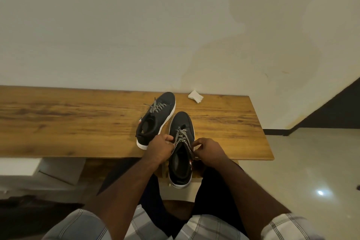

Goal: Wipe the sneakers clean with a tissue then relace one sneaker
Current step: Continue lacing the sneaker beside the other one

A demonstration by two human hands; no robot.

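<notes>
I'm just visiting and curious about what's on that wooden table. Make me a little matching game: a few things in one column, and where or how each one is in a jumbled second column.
Things:
1. tissue
2. far sneaker
3. near sneaker
4. left hand

Places or states:
A. heel hanging over the table's front edge
B. crumpled by the wall
C. gripping a lace
D. lying untouched, fully on the table

Pairs: 1-B, 2-D, 3-A, 4-C
</notes>
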